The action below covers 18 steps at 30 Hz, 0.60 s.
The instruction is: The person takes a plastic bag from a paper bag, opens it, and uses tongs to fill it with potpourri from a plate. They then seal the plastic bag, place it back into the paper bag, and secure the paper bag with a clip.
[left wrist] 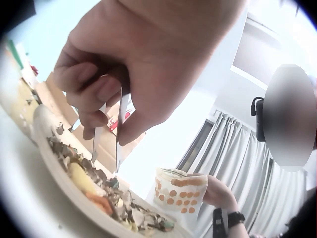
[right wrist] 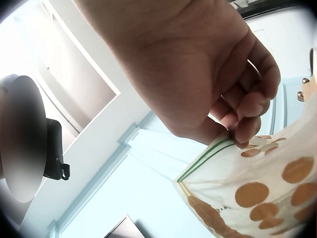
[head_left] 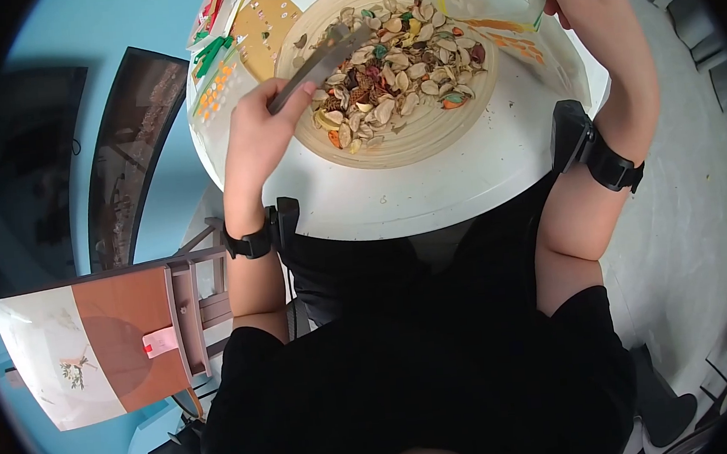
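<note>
My left hand [head_left: 261, 137] grips metal tongs [head_left: 327, 64] between thumb and fingers. In the left wrist view, the two arms of the tongs point down, spread apart, close over the potpourri. The potpourri [head_left: 382, 80] is a mix of pale dried shells, cones and coloured pieces on a round wooden plate [head_left: 392, 158]. At the right, my right hand [head_left: 608, 28] pinches the top edge of a clear zip bag [right wrist: 267, 198] printed with orange dots. Its green zip strip shows beside my fingertips, and the bag hangs over the plate's right side.
Another orange-dotted bag [head_left: 214, 92] lies at the table's left, near green clips [head_left: 211, 53] and a red-and-white packet [head_left: 209, 17]. A brown sheet with small pieces [head_left: 267, 30] lies behind the plate. The white table [head_left: 430, 200] has a curved front edge close to my body.
</note>
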Each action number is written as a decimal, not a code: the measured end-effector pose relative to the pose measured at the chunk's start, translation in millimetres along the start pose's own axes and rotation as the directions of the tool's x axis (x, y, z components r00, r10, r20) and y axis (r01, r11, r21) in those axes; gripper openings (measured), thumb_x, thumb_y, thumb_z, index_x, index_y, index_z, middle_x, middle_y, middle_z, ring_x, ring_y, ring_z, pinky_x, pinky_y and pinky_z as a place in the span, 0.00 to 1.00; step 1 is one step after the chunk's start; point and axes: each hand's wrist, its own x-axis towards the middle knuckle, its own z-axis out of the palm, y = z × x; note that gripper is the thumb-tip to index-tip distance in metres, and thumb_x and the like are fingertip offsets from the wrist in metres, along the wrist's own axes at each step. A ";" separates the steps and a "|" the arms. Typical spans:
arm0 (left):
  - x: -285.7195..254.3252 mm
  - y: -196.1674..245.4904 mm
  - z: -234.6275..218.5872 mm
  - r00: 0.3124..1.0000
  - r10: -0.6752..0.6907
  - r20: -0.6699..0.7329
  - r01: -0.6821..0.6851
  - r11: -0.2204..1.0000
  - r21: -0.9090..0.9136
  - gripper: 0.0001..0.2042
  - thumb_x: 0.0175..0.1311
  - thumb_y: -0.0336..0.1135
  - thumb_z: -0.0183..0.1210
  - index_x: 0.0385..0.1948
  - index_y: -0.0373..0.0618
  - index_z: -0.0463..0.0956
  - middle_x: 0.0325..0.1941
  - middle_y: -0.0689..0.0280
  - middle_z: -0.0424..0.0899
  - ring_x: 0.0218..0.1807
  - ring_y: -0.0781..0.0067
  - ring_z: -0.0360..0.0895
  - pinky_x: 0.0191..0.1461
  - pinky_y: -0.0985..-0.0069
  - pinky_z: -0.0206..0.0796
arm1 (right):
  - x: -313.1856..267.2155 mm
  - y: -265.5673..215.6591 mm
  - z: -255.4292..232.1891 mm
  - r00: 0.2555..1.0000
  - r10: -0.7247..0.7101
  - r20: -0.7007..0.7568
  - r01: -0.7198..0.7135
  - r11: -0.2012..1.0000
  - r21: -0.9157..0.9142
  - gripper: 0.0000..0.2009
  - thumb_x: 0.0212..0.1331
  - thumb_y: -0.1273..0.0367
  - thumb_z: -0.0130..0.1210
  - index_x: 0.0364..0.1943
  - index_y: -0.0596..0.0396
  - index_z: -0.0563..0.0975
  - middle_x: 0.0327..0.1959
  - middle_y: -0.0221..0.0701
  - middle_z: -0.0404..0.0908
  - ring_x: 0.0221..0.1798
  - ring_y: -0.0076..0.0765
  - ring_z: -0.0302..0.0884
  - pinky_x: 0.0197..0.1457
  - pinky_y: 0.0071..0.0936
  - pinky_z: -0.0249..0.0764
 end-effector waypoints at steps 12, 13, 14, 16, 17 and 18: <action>-15.0 19.6 27.0 0.996 0.090 0.004 -0.089 0.972 0.218 0.19 0.66 0.48 0.66 0.40 0.38 0.85 0.22 0.51 0.83 0.24 0.51 0.80 0.32 0.64 0.71 | -4.2 -10.7 1.9 0.998 0.035 0.059 -0.036 0.999 0.014 0.15 0.69 0.64 0.55 0.27 0.62 0.79 0.22 0.26 0.78 0.27 0.22 0.72 0.32 0.24 0.68; -13.9 17.8 27.2 0.995 0.099 0.007 -0.098 0.976 0.196 0.18 0.67 0.47 0.66 0.38 0.37 0.84 0.21 0.55 0.81 0.23 0.60 0.75 0.30 0.67 0.67 | -3.3 -8.1 2.2 0.998 0.029 0.060 -0.029 1.000 0.010 0.15 0.69 0.64 0.55 0.27 0.62 0.79 0.22 0.27 0.78 0.27 0.22 0.72 0.32 0.25 0.69; -12.4 15.7 26.7 0.994 0.106 0.010 -0.106 0.979 0.174 0.18 0.67 0.46 0.66 0.37 0.36 0.84 0.19 0.58 0.79 0.22 0.68 0.70 0.29 0.71 0.63 | -1.7 -4.6 3.0 0.998 0.022 0.061 -0.023 1.000 0.006 0.15 0.69 0.64 0.55 0.27 0.62 0.79 0.22 0.27 0.78 0.27 0.22 0.72 0.32 0.25 0.69; -11.2 14.9 25.1 0.994 0.106 0.016 -0.108 0.983 0.149 0.17 0.68 0.45 0.66 0.36 0.36 0.84 0.19 0.58 0.78 0.22 0.70 0.70 0.28 0.71 0.63 | 0.2 -4.6 4.1 0.997 0.046 0.063 -0.046 0.999 -0.006 0.16 0.69 0.65 0.55 0.27 0.63 0.79 0.22 0.27 0.78 0.27 0.22 0.72 0.32 0.25 0.69; -10.9 16.2 23.9 0.995 0.100 0.021 -0.102 0.984 0.147 0.16 0.68 0.45 0.65 0.37 0.36 0.84 0.20 0.55 0.81 0.22 0.63 0.75 0.30 0.69 0.66 | 1.2 -10.6 5.0 0.995 0.076 0.063 -0.075 0.997 -0.015 0.16 0.69 0.65 0.55 0.26 0.63 0.79 0.22 0.27 0.78 0.27 0.22 0.72 0.31 0.25 0.69; -10.4 16.9 23.2 0.995 0.094 0.026 -0.097 0.985 0.145 0.16 0.68 0.45 0.64 0.38 0.37 0.84 0.22 0.52 0.83 0.23 0.56 0.80 0.31 0.66 0.70 | 1.8 -13.5 5.2 0.992 0.106 0.061 -0.105 0.994 -0.023 0.16 0.68 0.65 0.55 0.26 0.63 0.78 0.22 0.27 0.77 0.27 0.22 0.72 0.31 0.25 0.68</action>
